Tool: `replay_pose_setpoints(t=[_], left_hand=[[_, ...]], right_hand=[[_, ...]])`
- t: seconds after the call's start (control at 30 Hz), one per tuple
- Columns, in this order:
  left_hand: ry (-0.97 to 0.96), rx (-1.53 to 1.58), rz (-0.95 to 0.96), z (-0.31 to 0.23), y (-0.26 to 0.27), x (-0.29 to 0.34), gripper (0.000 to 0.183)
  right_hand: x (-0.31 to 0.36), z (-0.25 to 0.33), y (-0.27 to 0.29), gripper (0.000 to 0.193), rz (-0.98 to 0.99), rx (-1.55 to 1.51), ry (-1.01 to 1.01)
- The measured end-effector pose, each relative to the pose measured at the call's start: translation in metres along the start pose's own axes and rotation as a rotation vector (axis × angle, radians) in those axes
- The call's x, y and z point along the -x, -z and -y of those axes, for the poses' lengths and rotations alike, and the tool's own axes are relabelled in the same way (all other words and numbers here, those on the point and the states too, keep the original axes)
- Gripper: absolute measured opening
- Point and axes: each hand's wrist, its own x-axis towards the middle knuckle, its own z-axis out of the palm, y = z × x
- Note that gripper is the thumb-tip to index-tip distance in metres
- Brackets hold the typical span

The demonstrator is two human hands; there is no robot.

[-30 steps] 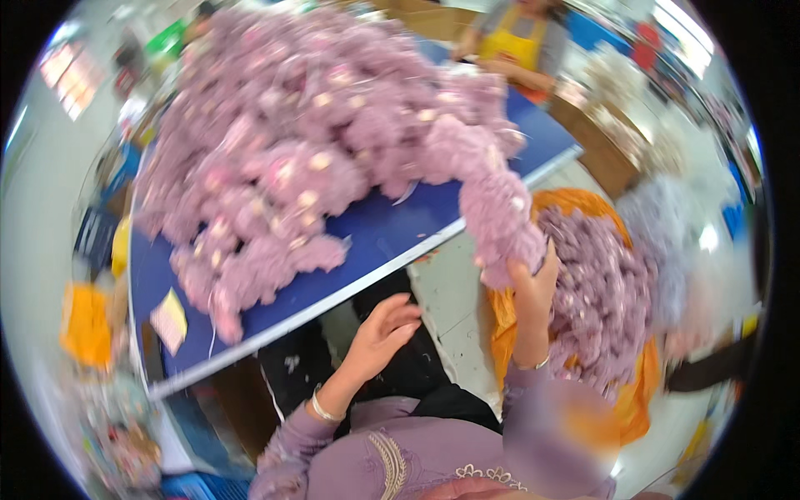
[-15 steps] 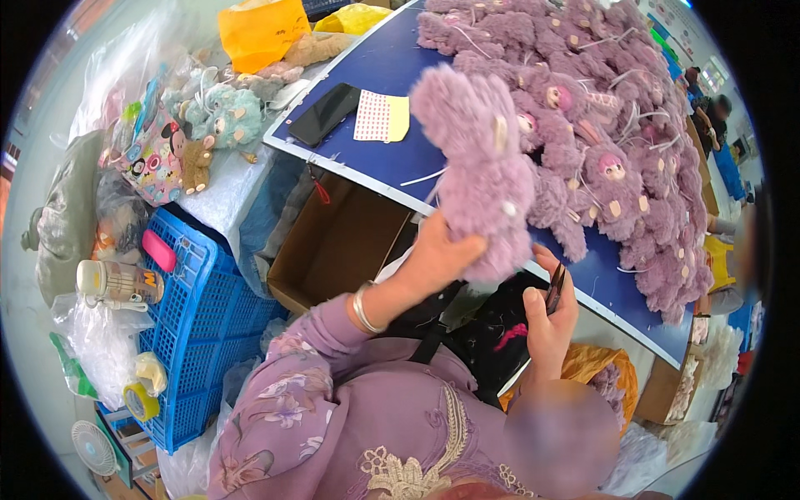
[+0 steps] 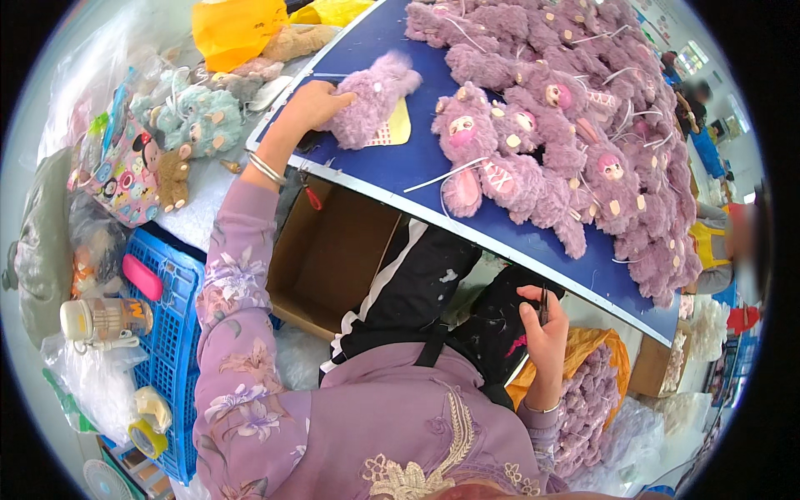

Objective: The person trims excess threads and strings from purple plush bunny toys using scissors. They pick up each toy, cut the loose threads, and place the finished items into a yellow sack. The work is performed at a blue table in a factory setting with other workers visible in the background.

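Note:
My left hand (image 3: 315,108) reaches over the table's left corner, its thumb and fingers on a fluffy mauve plush toy (image 3: 373,102). The toy is partly blurred and covers part of a patterned sheet with a yellow edge (image 3: 400,125). Beneath my left wrist, a black phone (image 3: 310,146) is mostly hidden. My right hand (image 3: 546,333), below the table's front edge, is closed around small dark thread snips (image 3: 544,305). Between the hands, a mauve plush doll (image 3: 462,137) with a pink-and-cream face lies on the blue tabletop (image 3: 358,175), a white cord beside it.
Many mauve plush dolls (image 3: 612,171) are heaped across the table's right side. Below it stand an open cardboard box (image 3: 329,258) and an orange sack of plush pieces (image 3: 596,392). At left are a blue plastic crate (image 3: 171,333), a drinking bottle (image 3: 104,319) and a teal plush (image 3: 200,121).
My left hand has carried the mauve plush leftward and away from me, over the sheet and phone, uncovering the doll on the table. My right hand has dropped slightly, still holding the snips.

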Motion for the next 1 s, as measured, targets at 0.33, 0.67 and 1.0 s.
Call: replay_pose_setpoints(t=[0.33,0.67,1.0], left_hand=[[-0.672,0.111,-0.632,-0.035,-0.041,0.064,0.027],[-0.810,0.180,-0.291,-0.114,-0.163,0.132,0.049],[-0.963,-0.034,-0.234,-0.096,-0.180,0.077,0.039]], right_hand=[[0.012,-0.030,0.012,0.022,-0.024,-0.071,-0.007],[0.026,-0.038,0.019,0.025,0.058,-0.056,-0.059],[0.054,-0.068,0.034,0.029,0.004,-0.031,0.079]])
